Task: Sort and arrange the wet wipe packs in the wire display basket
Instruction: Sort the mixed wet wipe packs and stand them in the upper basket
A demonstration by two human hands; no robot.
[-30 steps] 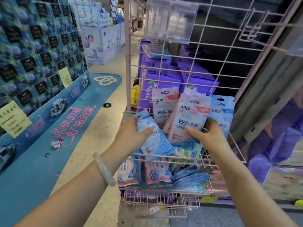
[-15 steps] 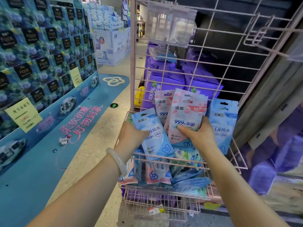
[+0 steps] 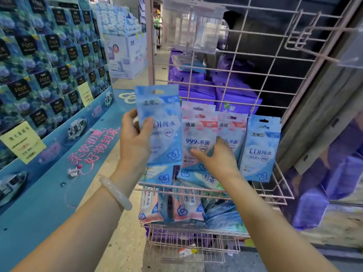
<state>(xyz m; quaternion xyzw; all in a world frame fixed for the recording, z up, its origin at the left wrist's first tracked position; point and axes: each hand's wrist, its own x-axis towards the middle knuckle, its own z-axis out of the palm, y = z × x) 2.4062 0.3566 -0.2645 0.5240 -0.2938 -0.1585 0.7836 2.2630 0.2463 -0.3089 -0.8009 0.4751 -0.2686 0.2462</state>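
Observation:
My left hand (image 3: pixel 135 142) grips a blue wet wipe pack (image 3: pixel 161 126), upright and lifted above the left side of the pink wire basket (image 3: pixel 282 195). My right hand (image 3: pixel 218 160) presses on the front of the pink wipe packs (image 3: pixel 198 134), which stand upright in the basket's middle. A second blue pack (image 3: pixel 260 148) stands upright at the right. Several more packs (image 3: pixel 188 209) lie jumbled low in the basket, under my hands.
The basket hangs on a pink wire grid panel (image 3: pixel 245 61) with a smaller wire basket (image 3: pixel 186 246) below. Purple packages (image 3: pixel 231 95) sit behind the grid. A blue tissue display (image 3: pixel 49 65) stands at left across the floor aisle.
My left hand has lifted the blue pack up out of the basket and turned it upright. My right hand has slid across the pink packs, which now stand straighter.

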